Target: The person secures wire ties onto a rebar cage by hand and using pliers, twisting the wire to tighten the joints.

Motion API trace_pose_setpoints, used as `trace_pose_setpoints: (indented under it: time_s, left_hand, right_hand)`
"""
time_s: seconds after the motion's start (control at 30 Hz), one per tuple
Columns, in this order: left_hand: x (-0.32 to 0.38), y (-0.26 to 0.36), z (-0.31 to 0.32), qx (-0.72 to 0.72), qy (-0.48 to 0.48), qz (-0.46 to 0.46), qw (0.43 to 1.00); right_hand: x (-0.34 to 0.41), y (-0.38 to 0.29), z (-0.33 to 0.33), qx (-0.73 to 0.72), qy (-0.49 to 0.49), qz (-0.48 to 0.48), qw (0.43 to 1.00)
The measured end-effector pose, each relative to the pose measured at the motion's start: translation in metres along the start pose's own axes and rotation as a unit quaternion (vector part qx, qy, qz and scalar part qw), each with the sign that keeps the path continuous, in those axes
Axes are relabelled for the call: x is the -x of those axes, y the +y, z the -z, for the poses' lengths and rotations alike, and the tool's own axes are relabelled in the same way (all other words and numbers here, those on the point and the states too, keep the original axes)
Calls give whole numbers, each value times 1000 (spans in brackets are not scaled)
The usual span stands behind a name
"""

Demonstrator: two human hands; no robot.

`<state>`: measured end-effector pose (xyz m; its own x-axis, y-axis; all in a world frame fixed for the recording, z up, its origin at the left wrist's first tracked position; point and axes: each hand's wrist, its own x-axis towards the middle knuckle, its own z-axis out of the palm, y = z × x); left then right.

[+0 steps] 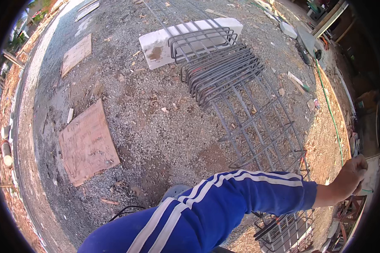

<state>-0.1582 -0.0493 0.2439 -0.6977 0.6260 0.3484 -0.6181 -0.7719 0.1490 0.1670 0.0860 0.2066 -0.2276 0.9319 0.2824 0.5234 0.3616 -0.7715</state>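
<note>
My left arm, in a blue sleeve with white stripes, reaches across the lower part of the view. At the right edge is my left hand [354, 172], its fingers curled; whether it holds something cannot be made out. Left of the hand, a long steel rebar cage [256, 126] runs up and away over the gravel, passing partly behind the sleeve. Several bent rebar stirrups [223, 74] are bunched closely along its bars. The cage crosses over a pale block [160, 50] at the top. My right hand is out of view.
Two plywood sheets [88, 144] lie on gravel at the left. A green hose or cord [327, 101] runs down the right side. Another section of rebar mesh [288, 234] is below the sleeve. A brown metal frame [351, 207] stands below my left hand.
</note>
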Motion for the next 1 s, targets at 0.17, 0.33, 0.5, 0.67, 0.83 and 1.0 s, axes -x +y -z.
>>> trace_pose_setpoints:
  time_s: [0.17, 0.33, 0.5, 0.67, 0.83, 1.0]
  left_hand:
    - [10, -35, -4, -47, 47, -17, 998]
    - [54, -86, -10, -137, -44, 4, 990]
    - [82, -64, 17, -139, 20, 138, 980]
    - [20, -23, 64, -144, 141, 75, 977]
    - [1, 9, 89, -167, 187, 52, 967]
    - [-19, 84, 136, -234, 252, -53, 938]
  right_hand:
    - [77, -77, -95, -476, -245, -303, 788]
    - [30, -47, -85, -474, -285, -89, 828]
    - [-8, 19, -64, -402, -127, -38, 906]
    - [-27, 45, -14, -641, -17, -181, 745]
    - [-40, 59, -20, -636, 78, -199, 741]
    - [-49, 79, -8, -638, 173, -234, 713]
